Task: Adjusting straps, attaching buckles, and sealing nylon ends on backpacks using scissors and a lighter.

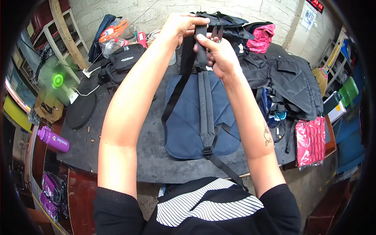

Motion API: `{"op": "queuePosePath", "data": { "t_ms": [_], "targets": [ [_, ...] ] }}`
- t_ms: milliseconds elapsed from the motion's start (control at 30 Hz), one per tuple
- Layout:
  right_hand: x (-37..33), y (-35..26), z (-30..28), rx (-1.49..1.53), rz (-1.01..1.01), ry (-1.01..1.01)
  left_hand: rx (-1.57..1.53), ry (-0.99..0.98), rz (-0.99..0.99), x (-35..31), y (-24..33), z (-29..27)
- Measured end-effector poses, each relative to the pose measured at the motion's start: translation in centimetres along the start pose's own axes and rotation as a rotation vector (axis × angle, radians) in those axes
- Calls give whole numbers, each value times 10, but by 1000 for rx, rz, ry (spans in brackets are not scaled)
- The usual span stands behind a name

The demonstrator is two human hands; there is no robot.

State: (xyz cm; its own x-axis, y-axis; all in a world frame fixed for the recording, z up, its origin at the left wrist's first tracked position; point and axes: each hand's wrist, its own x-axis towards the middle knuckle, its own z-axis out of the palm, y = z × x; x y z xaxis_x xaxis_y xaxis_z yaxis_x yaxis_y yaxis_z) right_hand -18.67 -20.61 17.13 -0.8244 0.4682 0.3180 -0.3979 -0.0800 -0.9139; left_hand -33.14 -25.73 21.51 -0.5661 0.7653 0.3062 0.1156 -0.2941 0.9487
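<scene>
With both arms stretched out, I lift a black webbing strap point(201, 35) above the far end of a navy backpack point(181, 125). My left hand point(183, 26) pinches the strap near its top. Lower down, my right hand point(220, 55) grips the same strap between thumb and fingers. Thread snips point(217, 32) also sit in that hand, their two blades apart and pointing up. A loose black strap hangs at the left and trails over the backpack. Along the middle of the backpack lies a grey padded shoulder strap point(206, 105), ending at a black buckle point(206, 152).
Black bags point(293, 78) are heaped at the right, beside a pink plastic-wrapped pack point(310, 141). At the left are a black pouch point(124, 58), a green-centred fan point(58, 80) and a purple bottle point(55, 140). A block wall point(145, 11) stands behind the dark table point(152, 164).
</scene>
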Motion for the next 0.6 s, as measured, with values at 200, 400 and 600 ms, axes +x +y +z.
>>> {"op": "queuePosePath", "data": {
  "t_ms": [200, 400, 600],
  "targets": [
    [-6, 24, 2, -19, -170, 133, 78, 195, 118, -3, -6, 13],
    [-76, 78, 20, -148, -96, 67, -5, 356, 32, -3, -29, -14],
    [-105, 52, 16, -65, -41, -40, 136, -168, -170, -21, -33, -38]
  ]
}}
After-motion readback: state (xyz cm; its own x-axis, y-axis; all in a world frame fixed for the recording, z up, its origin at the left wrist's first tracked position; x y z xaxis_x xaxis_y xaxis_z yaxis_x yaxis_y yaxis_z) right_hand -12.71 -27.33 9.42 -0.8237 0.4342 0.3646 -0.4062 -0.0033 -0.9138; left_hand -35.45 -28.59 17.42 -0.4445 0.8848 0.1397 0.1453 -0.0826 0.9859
